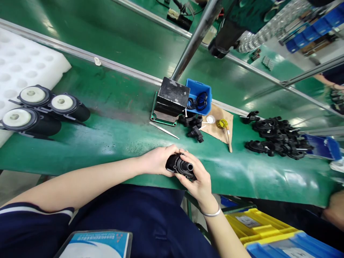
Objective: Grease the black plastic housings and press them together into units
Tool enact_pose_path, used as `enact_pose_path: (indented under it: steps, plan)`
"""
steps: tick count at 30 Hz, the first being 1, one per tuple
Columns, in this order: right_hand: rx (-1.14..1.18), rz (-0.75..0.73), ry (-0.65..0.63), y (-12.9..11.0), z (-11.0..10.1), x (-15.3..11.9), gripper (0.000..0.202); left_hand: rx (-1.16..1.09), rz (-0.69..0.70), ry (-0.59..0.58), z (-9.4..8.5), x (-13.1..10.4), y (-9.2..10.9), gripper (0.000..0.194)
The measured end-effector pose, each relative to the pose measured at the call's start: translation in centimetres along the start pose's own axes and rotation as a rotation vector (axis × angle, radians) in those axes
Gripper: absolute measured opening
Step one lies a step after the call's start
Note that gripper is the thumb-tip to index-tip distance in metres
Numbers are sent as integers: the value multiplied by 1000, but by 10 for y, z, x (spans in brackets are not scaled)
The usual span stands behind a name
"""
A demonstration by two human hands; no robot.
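Close in front of my body, both hands are closed around a black plastic pump (180, 165) with a round ribbed cover and a short pipe stub facing up. My left hand (158, 160) wraps its body from the left, palm partly hiding it. On the cover's right side, my right hand (197, 175) grips with thumb and fingers around the stub. A pair of metal tweezers (164, 130) lies on the green bench mat just beyond. Several loose black plastic covers (195, 132) sit past the hands, beside a black metal block (173, 95) at the foot of a pole.
A blue bin (199, 86) holds black rings. Brown cardboard (215, 125) carries a yellow round container (221, 124) and a brush (229, 143). Black covers (279, 136) are heaped right. Three black cylinders with white tops (33, 95) stand left near white foam (24, 61). Another person's arm (334, 208) shows right.
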State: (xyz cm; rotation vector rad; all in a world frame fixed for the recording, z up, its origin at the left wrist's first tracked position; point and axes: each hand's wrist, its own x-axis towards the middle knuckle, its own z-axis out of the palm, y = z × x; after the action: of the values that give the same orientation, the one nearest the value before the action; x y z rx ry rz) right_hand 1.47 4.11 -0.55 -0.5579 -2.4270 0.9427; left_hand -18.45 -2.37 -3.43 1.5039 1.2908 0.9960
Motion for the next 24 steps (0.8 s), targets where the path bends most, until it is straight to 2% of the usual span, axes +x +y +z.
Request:
enact_pose_path:
  steps: [8,10,12,14,16,20,24]
  plan:
    - [7,-3,-67,2,-6,4,56,31,6,-3,-1,-1,-1,56]
    - [84,24,-124,3,-10,3,64,76,1,11,0,-2,2,57]
    - [273,99,-128,4,-14,0,83,163,61,32,1,-4,10,58]
    - [489,190,-47,5,-15,-6,93,295,199,47,0,-7,23,58]
    - [624,279,51,5,-10,-14,87,442,318,55,0,-11,39,62]
    - [846,477,158,-1,11,-25,72,630,399,81,2,-18,61,67]
    - [1120,517,227,-5,25,-29,70,683,469,127,10,-24,68,59]
